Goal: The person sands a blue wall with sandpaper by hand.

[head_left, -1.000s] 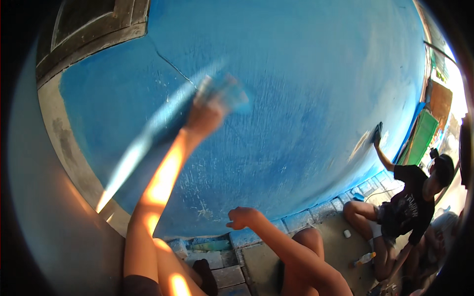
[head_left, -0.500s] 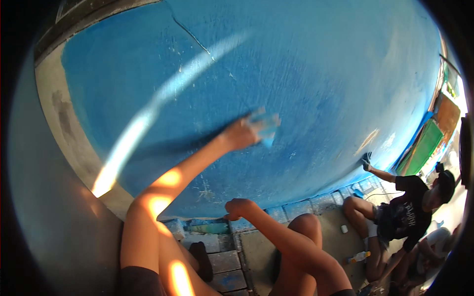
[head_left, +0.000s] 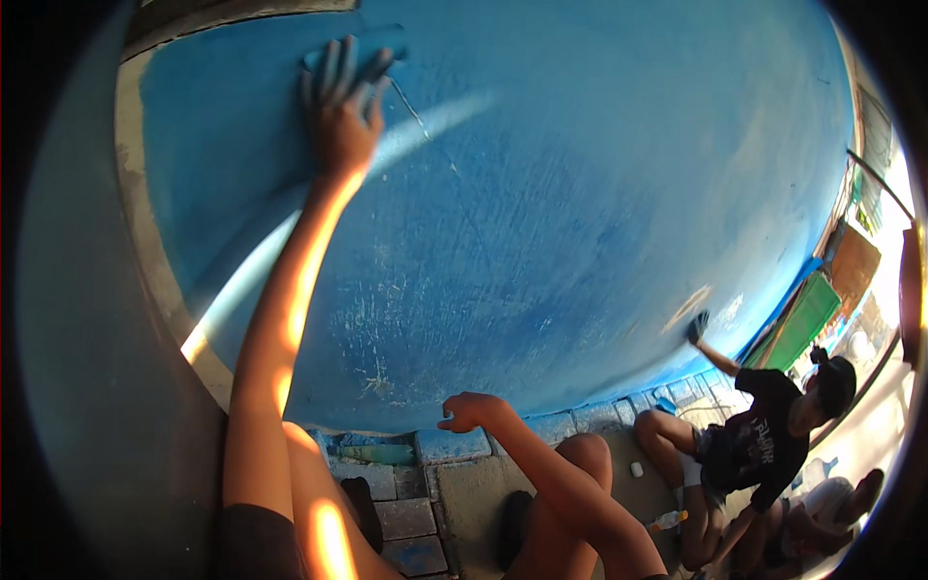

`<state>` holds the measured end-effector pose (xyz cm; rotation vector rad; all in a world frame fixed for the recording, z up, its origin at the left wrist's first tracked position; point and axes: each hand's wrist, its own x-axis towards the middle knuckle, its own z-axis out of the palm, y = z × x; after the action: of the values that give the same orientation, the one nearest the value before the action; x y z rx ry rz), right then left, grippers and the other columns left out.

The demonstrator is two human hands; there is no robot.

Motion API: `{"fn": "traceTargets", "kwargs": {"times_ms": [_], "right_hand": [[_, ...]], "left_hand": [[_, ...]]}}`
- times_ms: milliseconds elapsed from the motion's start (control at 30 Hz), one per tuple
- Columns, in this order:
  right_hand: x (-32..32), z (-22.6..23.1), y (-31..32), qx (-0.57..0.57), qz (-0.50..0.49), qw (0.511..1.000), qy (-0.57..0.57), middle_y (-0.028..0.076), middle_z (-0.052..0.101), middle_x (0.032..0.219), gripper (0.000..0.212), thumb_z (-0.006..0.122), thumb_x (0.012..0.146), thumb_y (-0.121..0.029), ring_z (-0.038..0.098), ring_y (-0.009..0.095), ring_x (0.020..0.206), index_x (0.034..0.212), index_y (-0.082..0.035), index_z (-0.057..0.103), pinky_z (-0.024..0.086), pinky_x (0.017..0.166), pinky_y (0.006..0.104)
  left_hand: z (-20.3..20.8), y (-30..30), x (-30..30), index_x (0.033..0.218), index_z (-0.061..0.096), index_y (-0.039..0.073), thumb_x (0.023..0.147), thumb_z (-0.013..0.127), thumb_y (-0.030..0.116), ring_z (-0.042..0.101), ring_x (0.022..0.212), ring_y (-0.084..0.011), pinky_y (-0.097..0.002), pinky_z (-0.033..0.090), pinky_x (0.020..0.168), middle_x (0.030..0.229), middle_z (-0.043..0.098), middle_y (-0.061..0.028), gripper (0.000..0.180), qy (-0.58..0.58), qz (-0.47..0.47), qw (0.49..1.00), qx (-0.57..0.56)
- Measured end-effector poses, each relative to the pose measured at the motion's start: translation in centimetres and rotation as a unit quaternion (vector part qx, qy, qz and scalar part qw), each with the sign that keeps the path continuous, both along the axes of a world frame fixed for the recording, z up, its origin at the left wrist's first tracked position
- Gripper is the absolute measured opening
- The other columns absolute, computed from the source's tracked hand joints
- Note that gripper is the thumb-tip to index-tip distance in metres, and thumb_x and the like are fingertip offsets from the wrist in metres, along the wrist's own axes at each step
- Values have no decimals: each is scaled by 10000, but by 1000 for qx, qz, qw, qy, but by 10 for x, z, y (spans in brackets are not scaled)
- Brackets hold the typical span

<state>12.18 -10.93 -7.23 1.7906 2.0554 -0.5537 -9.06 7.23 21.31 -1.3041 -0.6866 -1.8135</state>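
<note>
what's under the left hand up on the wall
Under the left hand is a flat blue sheet, partly showing, its material unclear. The blue wall shows around it, but the patch directly beneath is covered.

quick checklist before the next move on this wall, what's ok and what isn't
1. Left hand over the blue sheet: ok, fingers spread across it.
2. Blue sheet flat on the blue wall: cannot tell, mostly covered.
3. Right hand empty: cannot tell, fingers curled, though no object shows.
4. Co-worker's raised hand apart from left hand: ok, far to the right.
5. Wall free of cracks: not ok, crack near left hand.
6. Lower wall unmarked: not ok, whitish scratches.
</note>
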Motion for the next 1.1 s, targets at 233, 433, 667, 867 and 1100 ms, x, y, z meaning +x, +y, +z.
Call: {"fn": "traceTargets", "kwargs": {"times_ms": [233, 433, 667, 867, 1100], "right_hand": [[-18, -4, 1, -6, 49, 999, -22, 177, 646, 1028, 498, 530, 864, -476, 601, 337, 994, 1031, -19, 637, 481, 848, 457], [-40, 19, -7, -42, 53, 997, 45, 163, 547, 1239, 583, 500, 871, -519, 516, 334, 1142, 1249, -76, 523, 431, 936, 461], [-25, 10, 7, -27, 63, 997, 38, 166, 561, 1208, 574, 494, 880, -519, 544, 336, 1102, 1229, -65, 531, 441, 911, 464], [-10, 7, 23, -93, -11, 995, -39, 160, 553, 1225, 561, 491, 876, -521, 524, 321, 1132, 1201, -68, 558, 434, 929, 459], [-51, 7, 12, -88, 53, 995, 12, 162, 554, 1222, 587, 500, 868, -535, 519, 340, 1131, 1229, -74, 531, 429, 935, 440]], "left_hand": [[-128, -20, 93, 1151, 619, 233, 813, 528, 77, 327, 1344, -215, -462, 220, 1125, 1401, 434, -36, 383, 462, -126, 877, -42], [-94, -16, 92, 1119, 624, 194, 783, 622, 119, 384, 1304, -221, -435, 254, 1125, 1352, 486, -41, 344, 414, -108, 904, 32], [-1, -16, 2, 1201, 602, 249, 881, 548, 175, 403, 1292, -254, -492, 244, 1065, 1342, 487, -109, 333, 68, -23, 997, -12], [-113, -27, 127, 1218, 568, 188, 834, 512, 34, 326, 1347, -218, -466, 225, 1125, 1403, 429, -48, 417, 436, -172, 882, -59], [-174, -8, 133, 1064, 653, 160, 795, 595, 137, 401, 1294, -239, -463, 279, 1104, 1340, 495, -52, 277, 551, -142, 821, 37]]}}
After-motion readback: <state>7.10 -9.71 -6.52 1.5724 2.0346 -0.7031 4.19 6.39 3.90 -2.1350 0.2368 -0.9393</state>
